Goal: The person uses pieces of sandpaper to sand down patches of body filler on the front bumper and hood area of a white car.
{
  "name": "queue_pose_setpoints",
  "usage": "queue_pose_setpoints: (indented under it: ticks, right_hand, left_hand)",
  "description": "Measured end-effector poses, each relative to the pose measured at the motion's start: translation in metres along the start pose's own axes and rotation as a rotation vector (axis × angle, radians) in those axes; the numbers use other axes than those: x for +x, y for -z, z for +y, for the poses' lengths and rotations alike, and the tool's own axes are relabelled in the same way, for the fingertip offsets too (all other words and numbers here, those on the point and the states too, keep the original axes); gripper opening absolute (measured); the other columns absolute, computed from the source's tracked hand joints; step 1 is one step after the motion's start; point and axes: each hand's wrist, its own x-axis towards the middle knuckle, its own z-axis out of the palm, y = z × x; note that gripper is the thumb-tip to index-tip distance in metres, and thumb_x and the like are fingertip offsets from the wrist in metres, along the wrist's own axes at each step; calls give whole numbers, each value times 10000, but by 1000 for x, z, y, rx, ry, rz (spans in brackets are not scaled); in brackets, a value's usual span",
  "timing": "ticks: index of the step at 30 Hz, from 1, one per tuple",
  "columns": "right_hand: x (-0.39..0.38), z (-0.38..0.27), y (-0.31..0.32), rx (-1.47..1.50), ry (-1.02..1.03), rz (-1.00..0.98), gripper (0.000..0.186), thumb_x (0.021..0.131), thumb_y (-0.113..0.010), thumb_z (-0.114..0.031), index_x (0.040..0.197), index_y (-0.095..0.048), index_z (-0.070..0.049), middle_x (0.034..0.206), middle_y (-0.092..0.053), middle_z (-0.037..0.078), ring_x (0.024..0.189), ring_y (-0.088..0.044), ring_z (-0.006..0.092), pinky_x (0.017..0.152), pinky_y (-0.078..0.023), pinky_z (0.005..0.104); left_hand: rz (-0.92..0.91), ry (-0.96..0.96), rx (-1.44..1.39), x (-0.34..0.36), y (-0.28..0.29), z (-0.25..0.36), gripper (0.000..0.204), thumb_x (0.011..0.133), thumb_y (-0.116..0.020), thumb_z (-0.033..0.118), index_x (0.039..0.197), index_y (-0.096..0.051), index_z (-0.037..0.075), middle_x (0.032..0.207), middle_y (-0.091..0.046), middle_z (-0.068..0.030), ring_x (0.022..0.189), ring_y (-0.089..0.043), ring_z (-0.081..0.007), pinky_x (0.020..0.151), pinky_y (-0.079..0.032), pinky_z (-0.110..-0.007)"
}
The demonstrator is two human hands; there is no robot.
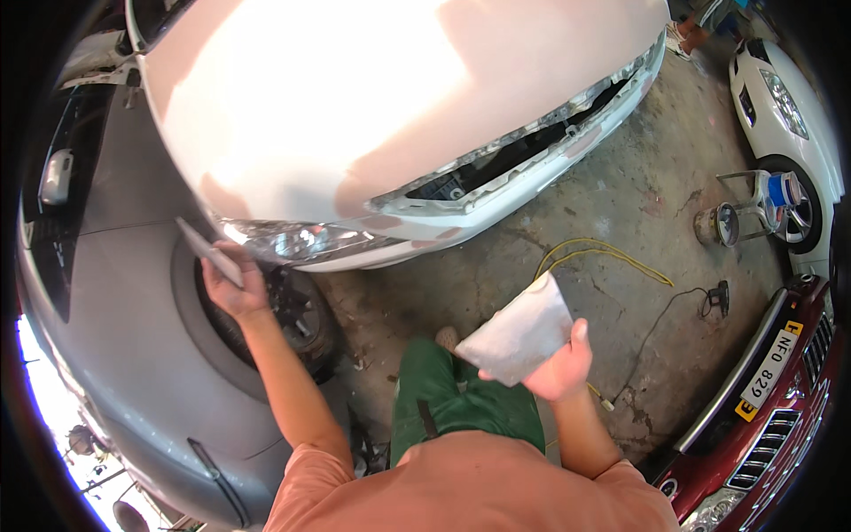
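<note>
the left hand (232, 285) is gripping a thin flat pale spreader blade (208, 252) against the white car's primer-patched fender (292, 115), just above the headlight (301, 241). the right hand (560, 365) is pinching a grey flat board (519, 332) over the stained concrete floor (620, 204), where a yellow cable (603, 253) is trailing near a dark red car (771, 417).

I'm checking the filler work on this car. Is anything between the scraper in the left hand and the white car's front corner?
Nothing visible. The left hand holds the scraper right at the headlight on the white car, with no object in between. The right hand holds a flat grey board apart, over the concrete floor.
</note>
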Motion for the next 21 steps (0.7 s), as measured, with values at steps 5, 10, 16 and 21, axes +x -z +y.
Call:
queue_pose_setpoints:
  ticks: [5,10,16,21]
  right_hand:
    - [30,30,86,246,-33,-54,1048,758,-310,-963,1579,-267,-314,1600,-329,182,1426,-304,551,939,-268,894]
    - [74,65,181,244,-140,-129,1049,785,-333,-937,1577,-302,-250,1605,-307,208,1449,-285,523,1017,-219,866]
    - [103,93,272,41,-58,-335,912,838,-598,-730,1540,-359,-200,1586,-347,181,1430,-336,499,1057,-248,830]
    - [111,103,321,30,72,-251,883,838,-650,-669,1536,-366,-208,1580,-369,153,1435,-335,492,1065,-248,823]
  left_hand:
    - [-268,-153,-12,42,46,-21,175,892,-699,48,945,-595,-82,985,-579,-143,962,-593,-230,926,-537,-338]
    - [-516,-134,-81,78,89,-19,136,878,-695,64,835,-614,-36,939,-569,-120,952,-545,-229,884,-490,-332]
    - [-721,-124,-122,94,105,-18,129,890,-649,41,907,-573,-62,948,-528,-133,945,-519,-236,820,-471,-329]
    - [-732,-91,-152,94,107,-18,171,927,-594,35,1014,-522,-94,982,-496,-133,953,-499,-234,783,-462,-322]
